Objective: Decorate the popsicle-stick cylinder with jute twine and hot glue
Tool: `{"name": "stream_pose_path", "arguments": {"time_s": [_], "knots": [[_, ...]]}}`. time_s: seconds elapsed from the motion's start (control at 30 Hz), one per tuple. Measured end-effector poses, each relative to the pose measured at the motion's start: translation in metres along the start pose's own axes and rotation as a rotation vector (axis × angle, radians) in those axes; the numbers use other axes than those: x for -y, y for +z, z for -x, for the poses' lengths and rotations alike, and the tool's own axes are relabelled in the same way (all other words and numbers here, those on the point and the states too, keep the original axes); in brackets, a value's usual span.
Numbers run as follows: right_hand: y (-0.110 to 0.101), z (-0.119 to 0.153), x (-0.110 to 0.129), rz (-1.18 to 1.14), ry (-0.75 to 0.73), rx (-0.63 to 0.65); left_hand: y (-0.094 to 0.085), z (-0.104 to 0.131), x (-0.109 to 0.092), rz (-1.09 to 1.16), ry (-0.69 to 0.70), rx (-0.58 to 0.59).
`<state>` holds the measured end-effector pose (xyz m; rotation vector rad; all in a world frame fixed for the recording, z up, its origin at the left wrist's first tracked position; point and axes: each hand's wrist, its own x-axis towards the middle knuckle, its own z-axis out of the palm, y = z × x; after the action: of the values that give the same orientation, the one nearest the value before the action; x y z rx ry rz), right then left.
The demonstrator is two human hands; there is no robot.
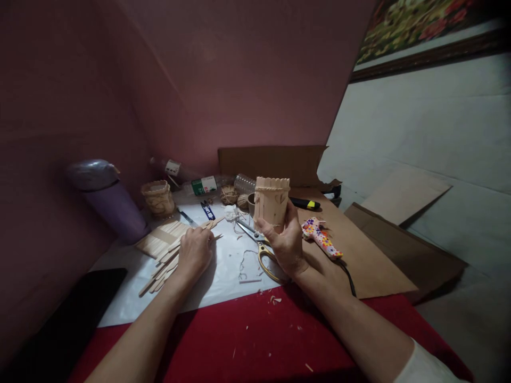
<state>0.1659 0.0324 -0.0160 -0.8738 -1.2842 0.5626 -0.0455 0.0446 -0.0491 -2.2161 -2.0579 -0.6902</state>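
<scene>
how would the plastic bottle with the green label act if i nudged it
The plastic bottle lies on its side, so it would probably roll. Its clear wall looks thin, so it is likely light and may dent if squeezed. The twine ball close by might get in its way.

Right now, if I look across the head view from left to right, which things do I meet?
Purple bottle, decorated cup, left hand, wooden cup held in the right hand, flower-patterned glue gun, framed picture.

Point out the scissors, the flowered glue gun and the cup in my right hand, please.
Scissors (259, 240): head view, near the pivot.
Flowered glue gun (324, 245): head view, on the patterned body.
Cup (271, 204): head view, on the outer wall.
</scene>
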Motion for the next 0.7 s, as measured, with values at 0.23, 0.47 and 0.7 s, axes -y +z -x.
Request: {"name": "stream_pose_path", "arguments": {"time_s": [0.23,0.47,0.7], "knots": [[0.001,0.005,-0.006,0.203,0.102,0.172,-0.008,-0.004,-0.001,0.249,-0.026,-0.193],[0.008,0.012,-0.006,0.473,0.143,0.310,-0.010,-0.008,0.003,0.498,-0.062,-0.328],[0.020,0.012,-0.005,0.737,0.118,0.490,-0.020,-0.010,0.002,0.812,-0.229,-0.456]]}}
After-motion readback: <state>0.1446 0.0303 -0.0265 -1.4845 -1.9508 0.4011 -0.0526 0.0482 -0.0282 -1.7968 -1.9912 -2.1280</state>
